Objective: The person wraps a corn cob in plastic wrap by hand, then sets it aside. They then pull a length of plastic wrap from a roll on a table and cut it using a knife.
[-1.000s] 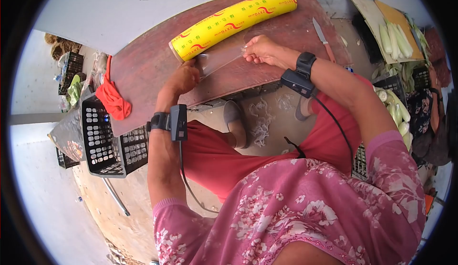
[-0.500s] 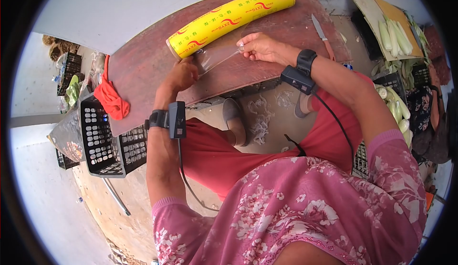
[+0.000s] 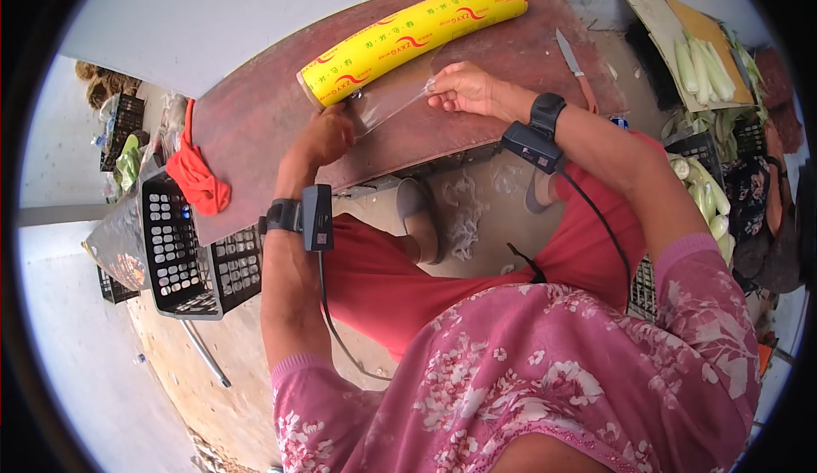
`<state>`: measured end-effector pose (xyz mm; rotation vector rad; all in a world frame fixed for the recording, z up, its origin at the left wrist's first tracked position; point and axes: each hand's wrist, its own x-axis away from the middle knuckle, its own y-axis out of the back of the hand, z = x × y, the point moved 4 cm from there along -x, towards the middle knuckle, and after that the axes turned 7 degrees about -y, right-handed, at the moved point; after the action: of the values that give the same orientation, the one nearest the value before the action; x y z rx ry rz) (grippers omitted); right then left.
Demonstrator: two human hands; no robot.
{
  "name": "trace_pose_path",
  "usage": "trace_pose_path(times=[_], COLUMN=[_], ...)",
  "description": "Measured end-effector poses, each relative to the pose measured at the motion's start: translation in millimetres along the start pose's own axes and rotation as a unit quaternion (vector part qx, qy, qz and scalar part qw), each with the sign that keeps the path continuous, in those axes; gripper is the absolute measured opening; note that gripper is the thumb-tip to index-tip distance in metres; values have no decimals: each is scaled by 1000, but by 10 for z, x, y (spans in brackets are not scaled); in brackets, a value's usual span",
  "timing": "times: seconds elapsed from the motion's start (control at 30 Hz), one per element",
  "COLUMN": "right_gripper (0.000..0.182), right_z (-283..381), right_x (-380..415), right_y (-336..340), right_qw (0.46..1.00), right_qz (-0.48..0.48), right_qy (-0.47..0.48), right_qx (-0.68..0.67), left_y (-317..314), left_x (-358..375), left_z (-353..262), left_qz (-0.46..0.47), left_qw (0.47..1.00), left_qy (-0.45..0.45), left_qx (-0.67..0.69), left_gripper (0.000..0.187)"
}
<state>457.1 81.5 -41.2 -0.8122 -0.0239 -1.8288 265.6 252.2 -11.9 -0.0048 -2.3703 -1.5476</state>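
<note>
A large yellow roll of cling film (image 3: 413, 40) with red and green print lies across the back of the dark red table (image 3: 255, 124). From its near side a clear sheet of plastic film (image 3: 387, 108) stretches toward me. My left hand (image 3: 328, 135) is closed at the sheet's left corner, close to the roll's left end; its fingertips are partly hidden. The sheet's right corner is pinched between thumb and fingers of my right hand (image 3: 462, 90), just below the middle of the roll. Between both hands the film's front edge runs taut and slanted.
To the right on the table lies a knife (image 3: 577, 71). A red cloth (image 3: 197, 175) hangs at the left edge, above a black plastic crate (image 3: 183, 252). Peeled corn cobs (image 3: 704, 68) rest on a board at the right. Scraps of film (image 3: 464, 217) litter the floor.
Almost nothing differs. My right hand has shifted very slightly, still pinching the film; my left hand stays by the roll's left end.
</note>
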Motion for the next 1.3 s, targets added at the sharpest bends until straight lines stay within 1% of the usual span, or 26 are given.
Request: trace_pose_path(times=[0.1,0.2,0.3,0.43,0.6,0.73,0.8,1.0,1.1,1.2,1.3], right_gripper=[9,6,4,3,5,9,12,11,9,7,7], right_z=[53,135,124,12,-231,-260,-279,-216,-226,-283,-256], right_x=[7,-2,-6,-36,-167,-108,-101,-161,-211,-284,-294], right_y=[-59,-124,-169,-187,-195,-213,-231,-282,-286,-241,-189], right_qw=[996,987,979,958,923,917,914,921,928,933,942], right_qz=[7,37,29,56,86,84,74,64,45,-25,-90], right_qy=[53,89,105,107,106,80,68,71,40,20,54], right_qx=[-75,-127,-172,-260,-360,-382,-392,-378,-368,-358,-318], left_y=[0,-29,-32,-35,-34,-11,-19,-18,-11,-47,-26], left_x=[-3,-5,9,-22,-2,-3,11,20,-3,21,29], left_z=[-17,4,-9,-29,-21,-42,-46,-45,-29,-7,-23], left_qz=[-5,-14,-22,-12,-16,3,-9,-15,-7,-8,-9], left_qw=[1000,1000,1000,999,999,1000,1000,1000,1000,1000,1000], left_qy=[-2,2,-3,-38,-27,-13,-12,-1,-14,-13,-11], left_qx=[-2,8,16,-14,5,-4,-10,2,-9,-10,14], left_gripper=[13,13,14,13,14,14,15,15,15,15,15])
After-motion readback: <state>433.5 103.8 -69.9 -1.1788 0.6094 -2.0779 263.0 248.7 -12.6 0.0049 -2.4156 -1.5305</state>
